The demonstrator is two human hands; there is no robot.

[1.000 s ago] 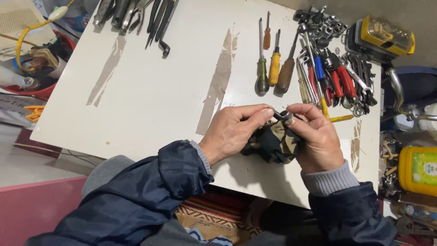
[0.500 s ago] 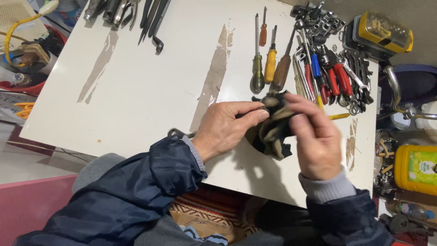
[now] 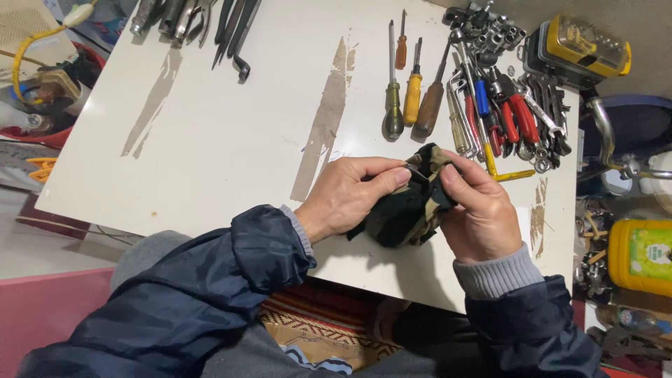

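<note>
Near the front edge of the white table (image 3: 231, 140), we see both hands closed on a dark camouflage cloth (image 3: 402, 213). We find the left hand (image 3: 346, 196) pinching its left side between thumb and fingers, while the right hand (image 3: 479, 213) grips the right side, thumb pressed on top. Whatever sits inside the cloth is hidden from us. Just beyond the hands lie screwdrivers (image 3: 409, 94) with yellow, orange and brown handles, then red-handled pliers (image 3: 514, 112) and wrenches to the right. At the far left we note dark metal tools (image 3: 199, 21); off the table's right edge stands a yellow container (image 3: 640, 255).
</note>
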